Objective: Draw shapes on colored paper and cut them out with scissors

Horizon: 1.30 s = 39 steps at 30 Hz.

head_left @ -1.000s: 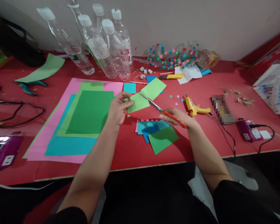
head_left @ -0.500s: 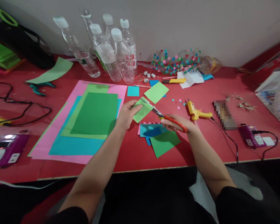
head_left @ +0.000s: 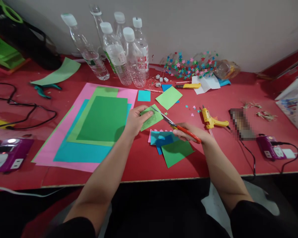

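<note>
My left hand (head_left: 137, 119) pinches a small light green paper (head_left: 153, 121) that has faint drawn lines. My right hand (head_left: 185, 131) is closed around the red-handled scissors (head_left: 188, 133), whose blades lie at the paper's upper right edge. Beneath the scissors are blue pieces (head_left: 164, 140) and a dark green piece (head_left: 177, 153) of paper on the red table. Another light green rectangle (head_left: 169, 98) lies beyond the blades, beside a small turquoise square (head_left: 144, 96).
Large coloured sheets (head_left: 103, 119) lie at the left. Plastic bottles (head_left: 136, 62) stand at the back, near a star-covered bottle (head_left: 191, 67) on its side. A yellow glue gun (head_left: 210, 119) and a purple power strip (head_left: 270, 148) are at the right.
The view has shifted a little, so the table's things appear slightly further right. The scissors' blades look a little wider apart, while both hands keep their holds.
</note>
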### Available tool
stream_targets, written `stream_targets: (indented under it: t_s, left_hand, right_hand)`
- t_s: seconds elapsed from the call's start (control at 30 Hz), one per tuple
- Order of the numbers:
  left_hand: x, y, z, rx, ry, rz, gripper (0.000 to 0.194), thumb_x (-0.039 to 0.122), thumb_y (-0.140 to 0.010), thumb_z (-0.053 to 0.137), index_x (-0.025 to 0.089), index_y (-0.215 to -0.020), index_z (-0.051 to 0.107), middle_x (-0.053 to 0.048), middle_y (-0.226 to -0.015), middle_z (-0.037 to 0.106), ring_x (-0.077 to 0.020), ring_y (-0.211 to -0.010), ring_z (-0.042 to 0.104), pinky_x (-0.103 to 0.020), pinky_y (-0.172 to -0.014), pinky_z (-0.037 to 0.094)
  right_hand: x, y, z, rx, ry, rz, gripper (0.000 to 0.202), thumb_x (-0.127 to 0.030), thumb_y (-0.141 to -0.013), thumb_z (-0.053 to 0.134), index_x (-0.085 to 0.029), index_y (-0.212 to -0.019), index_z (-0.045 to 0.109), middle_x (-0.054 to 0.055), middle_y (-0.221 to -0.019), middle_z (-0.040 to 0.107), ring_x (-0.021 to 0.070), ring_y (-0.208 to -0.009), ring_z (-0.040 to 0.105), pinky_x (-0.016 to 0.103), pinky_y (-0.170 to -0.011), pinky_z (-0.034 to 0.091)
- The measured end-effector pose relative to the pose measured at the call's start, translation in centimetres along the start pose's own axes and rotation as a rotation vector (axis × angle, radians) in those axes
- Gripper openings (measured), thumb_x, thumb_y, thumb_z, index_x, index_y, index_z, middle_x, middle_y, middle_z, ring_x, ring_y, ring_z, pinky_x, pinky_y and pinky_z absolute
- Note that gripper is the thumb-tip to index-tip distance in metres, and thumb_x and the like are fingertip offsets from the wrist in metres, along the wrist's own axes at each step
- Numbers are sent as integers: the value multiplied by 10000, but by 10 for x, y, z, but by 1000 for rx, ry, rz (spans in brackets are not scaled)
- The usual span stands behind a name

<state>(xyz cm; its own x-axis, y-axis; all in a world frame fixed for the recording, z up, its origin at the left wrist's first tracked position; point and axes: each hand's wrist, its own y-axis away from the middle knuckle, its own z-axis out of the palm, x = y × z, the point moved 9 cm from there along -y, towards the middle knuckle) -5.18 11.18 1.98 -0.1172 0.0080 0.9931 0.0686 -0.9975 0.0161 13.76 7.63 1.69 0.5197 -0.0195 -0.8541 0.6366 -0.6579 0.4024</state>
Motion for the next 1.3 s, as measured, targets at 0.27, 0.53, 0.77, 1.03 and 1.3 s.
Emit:
stream_targets:
  t_s: [0.27, 0.53, 0.77, 1.03, 1.3]
  left_hand:
    - [13, -1, -4, -18, -165, 38, 198, 355, -662, 716, 161, -675, 679, 42, -583, 583, -78, -504, 486, -193, -498, 371]
    - [10, -4, -5, -26, -176, 24, 194, 355, -662, 707, 163, -685, 684, 41, -580, 586, -82, -500, 478, -197, -486, 363]
    - [5, -2, -2, 8, -85, 57, 200, 367, -722, 695, 169, -747, 683, 32, -655, 616, -98, -558, 519, -211, -551, 408]
    - [6, 6, 0, 108, -6, 136, 191, 365, -786, 665, 181, -734, 674, 33, -650, 596, -102, -595, 513, -213, -584, 393]
    - [2, 5, 1, 120, 55, 105, 210, 392, -762, 690, 182, -771, 687, 22, -710, 653, -106, -615, 548, -212, -601, 431]
  right_hand:
    - [5, -4, -1, 59, -26, 50, 393, -549, -821, 592, -180, -725, 499, -69, -496, 435, 65, -441, 362, 211, -472, 297]
    - [7, -8, -1, 68, -23, 23, 397, -539, -825, 594, -174, -700, 503, -62, -482, 443, 69, -438, 394, 206, -468, 306]
    - [4, -10, 5, 79, -110, 34, 421, -576, -808, 587, -178, -713, 490, -68, -485, 427, 64, -433, 389, 191, -430, 291]
    - [7, -14, 19, 83, -185, 50, 489, -654, -831, 500, -179, -718, 510, -59, -451, 452, 60, -374, 379, 177, -365, 303]
    - [5, -13, 25, 144, -226, 85, 529, -684, -830, 482, -173, -695, 509, -59, -413, 450, 47, -333, 370, 162, -334, 292]
